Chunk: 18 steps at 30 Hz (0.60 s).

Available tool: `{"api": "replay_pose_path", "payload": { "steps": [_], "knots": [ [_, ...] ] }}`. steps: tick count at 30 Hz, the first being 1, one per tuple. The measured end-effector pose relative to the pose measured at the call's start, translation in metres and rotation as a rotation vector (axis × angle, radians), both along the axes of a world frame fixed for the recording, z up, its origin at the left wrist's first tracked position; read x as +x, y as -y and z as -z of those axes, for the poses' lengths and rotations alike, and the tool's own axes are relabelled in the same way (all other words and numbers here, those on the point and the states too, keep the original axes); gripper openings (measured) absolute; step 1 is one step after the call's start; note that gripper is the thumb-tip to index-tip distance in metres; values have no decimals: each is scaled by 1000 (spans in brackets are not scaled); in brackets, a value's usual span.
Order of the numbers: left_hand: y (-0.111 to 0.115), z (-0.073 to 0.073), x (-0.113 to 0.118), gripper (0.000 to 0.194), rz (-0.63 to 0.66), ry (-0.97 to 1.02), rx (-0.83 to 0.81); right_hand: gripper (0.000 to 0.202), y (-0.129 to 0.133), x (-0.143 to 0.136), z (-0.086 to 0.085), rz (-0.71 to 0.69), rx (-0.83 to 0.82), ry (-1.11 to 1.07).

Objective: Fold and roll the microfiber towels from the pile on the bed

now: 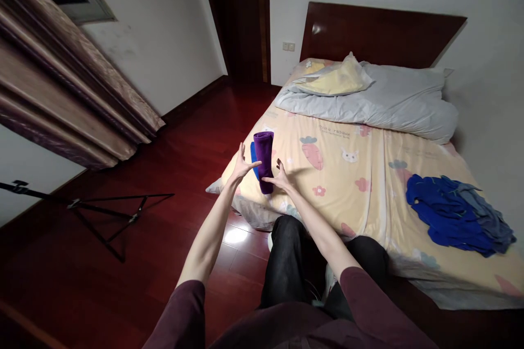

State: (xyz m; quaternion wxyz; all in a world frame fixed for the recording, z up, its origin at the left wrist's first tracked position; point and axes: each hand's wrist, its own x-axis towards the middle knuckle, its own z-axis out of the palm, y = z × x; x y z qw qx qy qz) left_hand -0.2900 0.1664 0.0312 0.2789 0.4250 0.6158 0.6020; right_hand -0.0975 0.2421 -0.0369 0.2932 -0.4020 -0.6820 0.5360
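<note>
A purple folded or rolled cloth [265, 155] lies near the bed's left edge, partly over a blue folded cloth [254, 159]. My left hand [242, 165] is at its left side, fingers spread and thumb reaching over the purple cloth. From the right, my right hand [280, 177] has its fingers apart, with the thumb at the lower part of the purple cloth. Whether either thumb presses on it I cannot tell. Neither hand is closed around the cloth.
A crumpled heap of blue and grey-blue cloths [454, 212] lies on the right of the patterned bedsheet [335, 185]. Towards the headboard [376, 35] is a bunched grey quilt [401, 98]. A black tripod [133, 218] stands on the red floor at left, near curtains [61, 76].
</note>
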Motion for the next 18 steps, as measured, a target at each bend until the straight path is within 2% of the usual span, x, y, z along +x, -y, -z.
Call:
{"api": "replay_pose_path", "payload": {
  "steps": [3,6,9,14,18],
  "knots": [
    [8,22,-8,137,-29,-88,-111,148,-2,13,11,-5,-61,8],
    [11,37,-4,132,-10,-148,-124,146,0,18,17,-33,-54,7],
    [10,44,8,126,51,-179,-122,142,4,18,20,-90,-39,-16],
    [7,48,29,104,163,-225,-191,137,8,17,24,-191,-10,15],
    [6,57,39,82,163,-236,-233,124,14,23,24,-189,62,140]
  ]
}}
